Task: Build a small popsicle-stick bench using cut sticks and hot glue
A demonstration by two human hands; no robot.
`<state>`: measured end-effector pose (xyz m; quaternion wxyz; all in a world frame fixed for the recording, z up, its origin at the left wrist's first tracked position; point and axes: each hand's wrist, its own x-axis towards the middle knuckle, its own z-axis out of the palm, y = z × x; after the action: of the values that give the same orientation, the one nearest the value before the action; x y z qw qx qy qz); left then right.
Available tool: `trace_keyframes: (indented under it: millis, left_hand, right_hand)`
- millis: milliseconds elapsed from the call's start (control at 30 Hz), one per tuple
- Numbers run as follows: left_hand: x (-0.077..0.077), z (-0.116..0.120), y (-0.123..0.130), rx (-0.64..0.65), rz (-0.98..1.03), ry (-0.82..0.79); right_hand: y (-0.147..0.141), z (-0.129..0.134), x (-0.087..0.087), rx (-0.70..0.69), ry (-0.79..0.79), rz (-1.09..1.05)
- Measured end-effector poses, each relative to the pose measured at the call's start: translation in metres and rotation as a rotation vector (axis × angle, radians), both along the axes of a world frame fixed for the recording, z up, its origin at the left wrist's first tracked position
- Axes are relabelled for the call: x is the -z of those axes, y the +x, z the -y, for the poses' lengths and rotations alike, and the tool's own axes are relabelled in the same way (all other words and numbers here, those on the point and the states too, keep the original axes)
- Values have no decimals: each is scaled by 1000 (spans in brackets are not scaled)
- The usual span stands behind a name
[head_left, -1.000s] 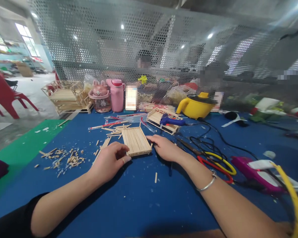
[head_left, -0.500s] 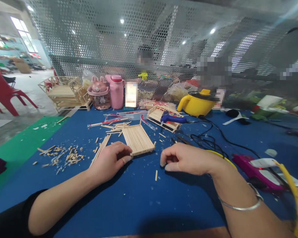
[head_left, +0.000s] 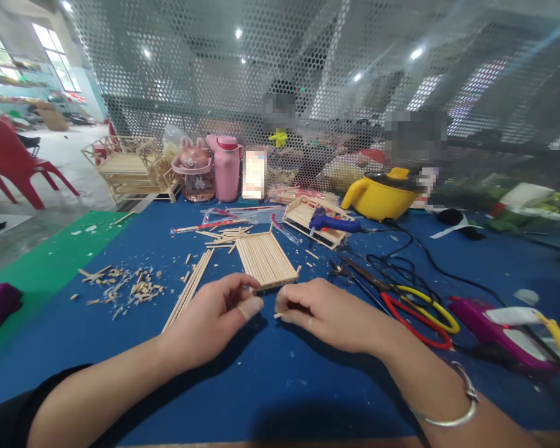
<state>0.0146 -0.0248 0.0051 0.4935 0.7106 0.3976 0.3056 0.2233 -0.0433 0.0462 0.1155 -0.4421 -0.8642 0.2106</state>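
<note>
A small panel of wooden sticks [head_left: 267, 260], laid side by side with a raised edge, rests on the blue table in front of me. My left hand [head_left: 221, 314] is at its near left corner, fingertips against or just beside the edge, thumb apart from them. Just right of it, my right hand [head_left: 315, 311] pinches a short wooden stick [head_left: 277, 315], whose end pokes out below the fingertips. That hand is close to the panel's near edge and partly hides it.
Long sticks [head_left: 191, 286] and cut scraps [head_left: 140, 286] lie to the left. Behind the panel, a blue glue gun [head_left: 333, 221] rests on another stick frame [head_left: 295, 214]. Red-and-yellow-handled scissors or pliers [head_left: 420, 320] and black cables are at right. Bottles [head_left: 226, 171], a phone [head_left: 254, 177] and a yellow pot [head_left: 380, 198] line the back.
My right hand has moved left to the panel and picked up the short stick from the table. My left thumb has come away from the panel's corner.
</note>
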Motion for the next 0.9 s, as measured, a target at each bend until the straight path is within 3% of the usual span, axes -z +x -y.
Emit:
trace_keyframes:
  millis: [133, 233, 333, 400, 467, 567, 667, 767, 900]
  left_hand:
    - [0, 8, 2, 162, 65, -167]
    - [-4, 7, 0, 237, -9, -80]
    - [-9, 6, -4, 248, -155, 90]
    - [-11, 5, -5, 223, -221, 184]
    - [-10, 3, -6, 202, -232, 248]
    - [-6, -2, -7, 147, -215, 309]
    - [-1, -8, -9, 61, -200, 302]
    - [0, -12, -10, 7, -160, 304]
    - [0, -16, -11, -79, -114, 276]
  right_hand:
    - [-20, 11, 1, 0, 40, -152]
    - [-21, 17, -2, 15, 13, -178]
    - [2, 5, -10, 72, 72, -202]
    - [28, -17, -16, 353, 338, -195]
    - [54, -47, -19, 657, 522, 30]
    - [82, -89, -15, 705, 477, 156]
    - [95, -115, -6, 733, 408, 181]
    - [101, -125, -7, 731, 349, 121]
    - [101, -121, -24, 759, 337, -91]
